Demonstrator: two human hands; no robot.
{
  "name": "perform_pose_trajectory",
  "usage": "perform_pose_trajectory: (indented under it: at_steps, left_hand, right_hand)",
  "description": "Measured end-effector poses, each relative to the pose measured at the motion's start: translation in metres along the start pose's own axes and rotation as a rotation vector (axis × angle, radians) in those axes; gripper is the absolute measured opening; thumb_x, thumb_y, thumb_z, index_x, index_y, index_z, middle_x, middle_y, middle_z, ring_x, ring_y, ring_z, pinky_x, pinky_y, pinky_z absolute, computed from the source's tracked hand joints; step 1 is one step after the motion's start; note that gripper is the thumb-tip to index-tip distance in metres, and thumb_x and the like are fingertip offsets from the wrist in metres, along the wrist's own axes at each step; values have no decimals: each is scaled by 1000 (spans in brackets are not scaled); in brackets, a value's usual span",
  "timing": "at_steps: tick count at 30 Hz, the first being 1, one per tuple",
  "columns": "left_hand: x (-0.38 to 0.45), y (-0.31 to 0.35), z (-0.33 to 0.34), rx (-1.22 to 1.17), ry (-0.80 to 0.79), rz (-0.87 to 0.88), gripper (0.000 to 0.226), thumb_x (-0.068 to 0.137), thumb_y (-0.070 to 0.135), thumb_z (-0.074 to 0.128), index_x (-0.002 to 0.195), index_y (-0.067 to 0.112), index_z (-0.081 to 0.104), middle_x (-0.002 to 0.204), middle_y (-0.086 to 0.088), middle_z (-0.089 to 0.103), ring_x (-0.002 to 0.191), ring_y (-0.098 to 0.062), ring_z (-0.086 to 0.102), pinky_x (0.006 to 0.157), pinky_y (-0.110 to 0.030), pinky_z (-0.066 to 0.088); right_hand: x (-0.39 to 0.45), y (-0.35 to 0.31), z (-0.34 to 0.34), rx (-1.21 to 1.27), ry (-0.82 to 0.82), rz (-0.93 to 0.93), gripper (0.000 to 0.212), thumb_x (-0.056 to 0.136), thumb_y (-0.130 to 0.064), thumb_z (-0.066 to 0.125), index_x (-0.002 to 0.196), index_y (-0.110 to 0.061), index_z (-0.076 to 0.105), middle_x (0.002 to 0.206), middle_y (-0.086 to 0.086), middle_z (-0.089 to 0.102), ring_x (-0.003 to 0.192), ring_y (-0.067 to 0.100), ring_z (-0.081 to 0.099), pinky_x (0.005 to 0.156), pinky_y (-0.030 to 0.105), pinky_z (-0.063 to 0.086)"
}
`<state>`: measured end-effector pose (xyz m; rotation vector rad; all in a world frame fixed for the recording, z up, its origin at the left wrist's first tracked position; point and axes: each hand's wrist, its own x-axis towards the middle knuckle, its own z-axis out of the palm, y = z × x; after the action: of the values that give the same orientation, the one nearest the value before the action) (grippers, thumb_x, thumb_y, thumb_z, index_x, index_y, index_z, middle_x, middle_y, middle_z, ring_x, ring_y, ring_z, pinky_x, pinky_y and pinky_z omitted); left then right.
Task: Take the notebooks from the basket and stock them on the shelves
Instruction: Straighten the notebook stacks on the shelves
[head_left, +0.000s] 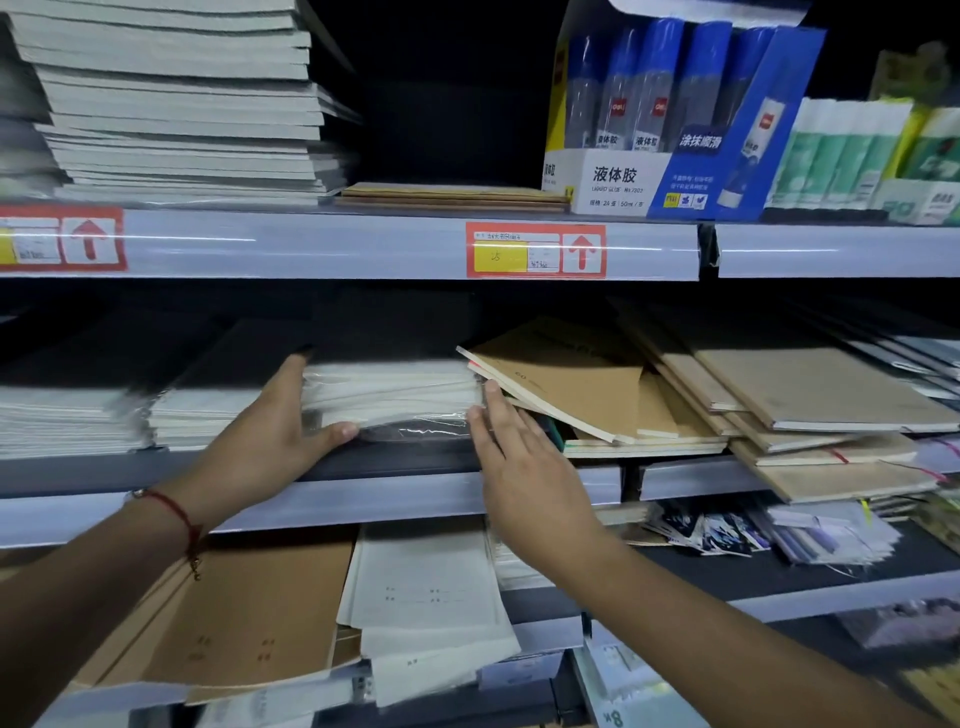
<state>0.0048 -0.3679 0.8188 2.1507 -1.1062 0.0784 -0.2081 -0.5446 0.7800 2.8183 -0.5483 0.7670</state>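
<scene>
A plastic-wrapped pack of notebooks (392, 395) sits on the middle shelf (363, 499), near the centre of the view, its white page edges facing out and its front end jutting slightly over the shelf lip. The left hand (275, 431) holds the pack's left end: the thumb curls under the bottom front corner and the fingers run up along the left side toward 12 o'clock, where their tips blur into shadow. A red string bracelet (171, 512) circles that wrist. The right hand (519, 457) lies at 3 o'clock of the pack, fingers straight and together, the fingertips touching its right end where it meets a tilted kraft-covered notebook (566, 374). That brown notebook leans from its raised left corner down onto a loose heap of kraft notebooks (779, 395) spreading toward 3 o'clock.

At 9 o'clock of the pack, just beside the left hand, stand stacks of white-edged notebooks (104, 415). On the upper shelf, at 11 o'clock, rises a tall stack of grey notebooks (182, 104); at 1 o'clock stands a blue and white liquid glue box (675, 119), with green glue sticks (852, 150) farther right. An orange price label (535, 250) with a red arrow sits on the upper rail. Below, at 6 o'clock, lie white forms (431, 587) and brown folders (249, 613).
</scene>
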Motion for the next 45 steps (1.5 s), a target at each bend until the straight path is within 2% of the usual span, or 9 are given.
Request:
perform_pose_trajectory:
  at_steps: [6,13,16,20,25,31,36,41,45]
  left_hand:
    - [7,-5,-3,-66,-108,49,84,84,60,64,148,31,19,146,4,42,121,-13,54,102,-38,46]
    - [18,17,4,-53,-54,-88,85,57,77,68,111,21,36,112,-2,54,92,-16,60,75,-31,50]
    - [24,16,5,17,-91,-96,79,59,78,63,105,20,36,107,-5,53,87,-18,59,74,-35,50]
    - [24,16,8,-30,-44,-24,94,70,67,70,141,23,26,125,-1,46,104,-18,54,87,-36,48]
    - [12,28,22,-232,136,-82,65,77,50,79,116,21,35,107,2,53,90,-11,57,70,-25,42]
    - [25,62,39,-682,460,-378,34,103,49,38,112,16,44,92,2,54,79,-13,54,61,-30,39]
    - [51,60,58,-657,705,-441,28,104,35,40,91,12,49,97,-10,60,83,-25,57,69,-32,41]
    - [53,50,58,-545,655,-381,33,103,44,39,92,15,50,101,-15,63,87,-30,61,70,-36,46]
    - [36,42,44,-394,435,-313,44,100,56,37,98,13,47,108,-15,57,91,-35,60,79,-47,53]
  right_hand:
    - [-11,-9,-16,461,-79,82,72,99,-27,52,159,-25,12,165,-11,-10,148,5,16,115,25,31]
    - [-3,-15,-24,1421,43,632,37,95,-10,60,124,-32,56,122,-16,61,115,-1,57,93,17,43]
    - [5,-17,-19,1374,2,570,36,94,-16,58,125,-34,58,116,-16,68,109,2,61,91,23,44]
    - [16,-29,-11,1188,16,573,51,93,-32,56,142,-29,42,136,-9,51,121,10,51,103,33,39]
    - [10,-33,-2,939,30,505,74,98,-43,52,157,-24,12,164,-7,12,150,13,15,121,35,20]
    - [36,-34,2,872,146,555,68,101,-49,42,155,-14,21,157,3,28,144,20,26,117,34,23]
    - [43,-24,15,478,233,543,47,102,-42,44,134,-8,51,144,8,49,138,28,34,120,38,21]
    - [50,-22,15,603,322,626,34,100,-37,53,121,-11,61,114,5,65,109,24,57,93,31,43]
    - [39,-33,-3,651,135,622,47,99,-34,54,136,-7,46,133,9,53,125,29,46,103,37,38]
